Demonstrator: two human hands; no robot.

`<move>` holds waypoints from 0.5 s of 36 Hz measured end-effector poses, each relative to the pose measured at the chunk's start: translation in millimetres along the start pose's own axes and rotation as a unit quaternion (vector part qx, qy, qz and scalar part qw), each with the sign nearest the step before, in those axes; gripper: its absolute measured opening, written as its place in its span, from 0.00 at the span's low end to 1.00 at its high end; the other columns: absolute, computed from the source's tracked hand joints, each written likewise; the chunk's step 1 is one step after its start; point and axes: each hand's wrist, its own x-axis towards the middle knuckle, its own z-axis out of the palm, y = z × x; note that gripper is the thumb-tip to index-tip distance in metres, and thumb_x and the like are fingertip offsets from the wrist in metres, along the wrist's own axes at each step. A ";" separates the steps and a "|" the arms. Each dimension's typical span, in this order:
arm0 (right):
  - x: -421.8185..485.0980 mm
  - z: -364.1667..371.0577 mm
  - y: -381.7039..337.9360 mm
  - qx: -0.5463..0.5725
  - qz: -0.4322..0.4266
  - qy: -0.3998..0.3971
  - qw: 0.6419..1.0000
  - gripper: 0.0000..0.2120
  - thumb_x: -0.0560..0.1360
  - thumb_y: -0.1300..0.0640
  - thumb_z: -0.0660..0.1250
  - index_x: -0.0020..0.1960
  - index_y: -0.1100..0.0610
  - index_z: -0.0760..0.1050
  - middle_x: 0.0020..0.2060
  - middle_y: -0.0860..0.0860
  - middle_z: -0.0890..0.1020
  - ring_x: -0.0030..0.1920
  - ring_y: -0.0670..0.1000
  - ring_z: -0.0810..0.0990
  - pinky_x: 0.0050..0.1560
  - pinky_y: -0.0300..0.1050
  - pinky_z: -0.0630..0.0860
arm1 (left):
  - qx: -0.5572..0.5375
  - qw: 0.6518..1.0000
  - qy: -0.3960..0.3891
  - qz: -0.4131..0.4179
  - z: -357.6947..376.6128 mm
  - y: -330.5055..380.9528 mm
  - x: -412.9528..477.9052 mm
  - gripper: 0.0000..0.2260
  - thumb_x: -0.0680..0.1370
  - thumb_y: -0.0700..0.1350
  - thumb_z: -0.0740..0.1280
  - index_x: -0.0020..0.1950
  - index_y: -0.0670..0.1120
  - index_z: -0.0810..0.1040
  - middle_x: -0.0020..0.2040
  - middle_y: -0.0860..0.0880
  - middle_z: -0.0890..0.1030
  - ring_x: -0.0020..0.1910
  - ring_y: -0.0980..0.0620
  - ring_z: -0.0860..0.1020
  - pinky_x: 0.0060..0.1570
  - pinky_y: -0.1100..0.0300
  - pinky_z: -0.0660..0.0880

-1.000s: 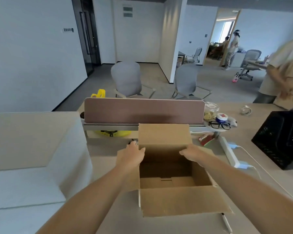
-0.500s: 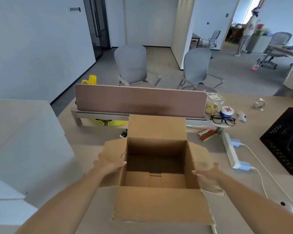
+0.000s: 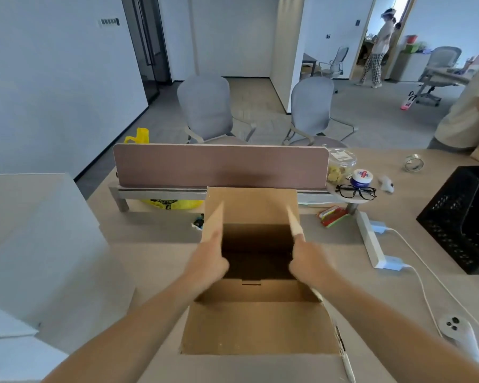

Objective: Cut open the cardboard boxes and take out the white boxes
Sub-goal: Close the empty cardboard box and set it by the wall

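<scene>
Two side flaps of the cardboard box stand pinched in your left hand and right hand; thin, bendy, light card, so hold near the folds.

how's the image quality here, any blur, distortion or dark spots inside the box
Head view: wide-angle bend bows the walls and doorway toward the edges; both hands, left hand and right hand, look soft with motion blur; the far half of the cardboard box interior sits in deep shadow, the near floor lit; no strong glare.
</scene>
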 end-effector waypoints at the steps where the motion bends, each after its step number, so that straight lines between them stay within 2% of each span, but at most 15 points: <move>1: -4.9 12.8 -9.0 0.006 -0.021 -0.013 1.000 0.24 0.75 0.58 0.63 0.68 0.58 0.63 0.60 0.59 0.75 0.59 0.60 0.76 0.55 0.51 0.77 | -0.003 1.000 -0.017 -0.001 12.6 5.3 -3.9 0.34 0.74 0.41 0.62 0.77 0.54 0.52 0.59 0.43 0.77 0.54 0.44 0.77 0.49 0.53 0.76; 4: -17.2 49.8 -29.7 -0.057 -0.040 -0.040 0.997 0.30 0.78 0.53 0.59 0.76 0.58 0.52 0.72 0.59 0.62 0.69 0.62 0.65 0.65 0.53 0.71 | 0.104 0.995 -0.005 -0.003 41.2 19.6 -13.2 0.29 0.73 0.46 0.64 0.73 0.49 0.58 0.59 0.45 0.76 0.56 0.41 0.75 0.48 0.52 0.74; 6: -18.6 68.3 -35.1 -0.081 -0.009 -0.084 0.993 0.35 0.79 0.52 0.57 0.79 0.57 0.43 0.78 0.57 0.51 0.76 0.63 0.54 0.68 0.54 0.67 | 0.161 0.986 -0.023 -0.021 57.4 26.1 -16.2 0.26 0.75 0.44 0.64 0.72 0.44 0.62 0.64 0.44 0.74 0.63 0.39 0.72 0.54 0.48 0.74; 8: -17.1 78.1 -37.2 -0.108 0.001 -0.089 0.990 0.36 0.79 0.50 0.58 0.80 0.57 0.41 0.79 0.56 0.47 0.77 0.63 0.49 0.69 0.53 0.67 | 0.192 0.979 -0.050 -0.046 68.3 30.3 -15.6 0.27 0.77 0.40 0.63 0.75 0.41 0.60 0.71 0.41 0.68 0.70 0.36 0.65 0.62 0.41 0.70; 10: -15.5 80.7 -37.2 -0.118 -0.001 -0.081 0.990 0.36 0.79 0.49 0.59 0.80 0.57 0.44 0.79 0.56 0.48 0.77 0.62 0.51 0.68 0.53 0.68 | 0.210 0.974 -0.076 -0.048 72.4 31.6 -13.9 0.30 0.78 0.39 0.63 0.77 0.40 0.55 0.75 0.41 0.62 0.73 0.33 0.59 0.66 0.39 0.66; 12: -11.9 79.0 -31.9 -0.100 -0.022 -0.068 0.992 0.35 0.77 0.48 0.61 0.79 0.55 0.50 0.77 0.56 0.55 0.75 0.61 0.58 0.65 0.52 0.71 | 0.197 0.976 -0.086 -0.040 69.6 29.3 -12.0 0.31 0.79 0.41 0.63 0.78 0.40 0.52 0.76 0.42 0.59 0.74 0.33 0.58 0.67 0.39 0.65; 13: -10.1 76.6 -28.4 -0.083 -0.044 -0.048 0.994 0.32 0.76 0.46 0.62 0.76 0.54 0.55 0.74 0.55 0.63 0.71 0.59 0.65 0.62 0.50 0.74 | 0.183 0.979 -0.081 -0.030 67.4 26.5 -10.9 0.31 0.79 0.44 0.63 0.78 0.40 0.53 0.76 0.42 0.60 0.73 0.34 0.59 0.67 0.40 0.66; 15: -9.7 67.3 -19.0 -0.020 -0.083 -0.033 0.996 0.27 0.75 0.41 0.64 0.70 0.50 0.64 0.65 0.50 0.74 0.61 0.54 0.75 0.56 0.45 0.76 | 0.159 0.986 -0.057 0.011 58.7 19.9 -10.3 0.28 0.78 0.52 0.65 0.75 0.43 0.61 0.71 0.44 0.68 0.69 0.38 0.65 0.63 0.44 0.70; 16: -12.1 60.5 -14.9 0.025 -0.096 -0.063 0.993 0.27 0.75 0.40 0.65 0.70 0.49 0.65 0.64 0.49 0.76 0.60 0.52 0.76 0.57 0.43 0.75 | 0.140 0.988 -0.060 0.039 53.1 16.1 -10.9 0.26 0.78 0.55 0.65 0.72 0.45 0.65 0.68 0.46 0.71 0.66 0.41 0.68 0.62 0.47 0.71; 18: -18.4 44.2 -5.2 0.082 -0.129 -0.178 0.972 0.35 0.73 0.36 0.66 0.75 0.45 0.59 0.71 0.47 0.69 0.68 0.52 0.70 0.67 0.47 0.69 | 0.084 0.986 -0.105 0.095 38.4 9.3 -16.4 0.25 0.78 0.58 0.65 0.72 0.49 0.68 0.68 0.48 0.73 0.65 0.45 0.72 0.62 0.51 0.72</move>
